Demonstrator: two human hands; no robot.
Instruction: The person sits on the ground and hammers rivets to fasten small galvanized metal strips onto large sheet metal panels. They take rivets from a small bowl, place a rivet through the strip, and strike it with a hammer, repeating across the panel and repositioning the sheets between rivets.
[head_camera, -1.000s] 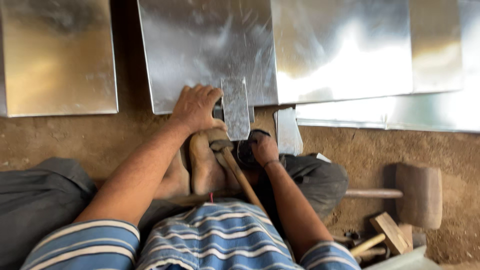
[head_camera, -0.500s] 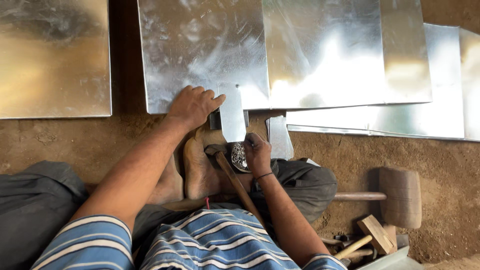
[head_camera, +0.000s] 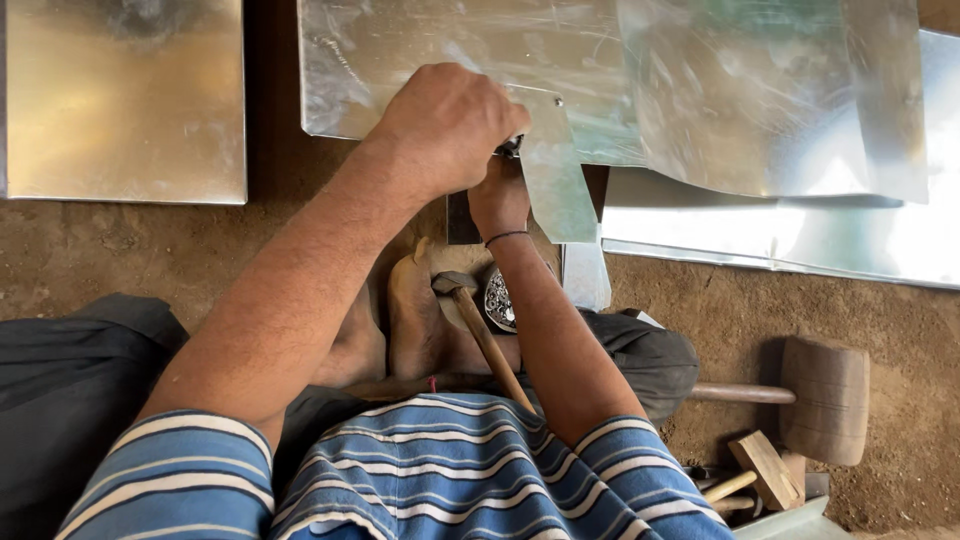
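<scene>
My left hand (head_camera: 448, 125) is clenched in a fist at the near edge of a large metal sheet (head_camera: 420, 60). The tip of a dark tool (head_camera: 512, 147) pokes out of the fist. Right under it, my right hand (head_camera: 499, 196) is curled against the left edge of a small bent metal piece (head_camera: 556, 175); its fingertips are hidden by the left hand. A wooden-handled hammer (head_camera: 478, 330) leans between my bare feet (head_camera: 415, 315), next to a round patterned metal object (head_camera: 497, 300).
More shiny sheets lie on the dirt floor at the left (head_camera: 120, 100) and right (head_camera: 780, 110). A big wooden mallet (head_camera: 825, 398) and a smaller wooden hammer (head_camera: 762, 468) rest at the right, near my leg.
My left hand went from flat on the sheet to a fist at the small piece. My right hand rose from the round object to the piece's edge. The view moved closer.
</scene>
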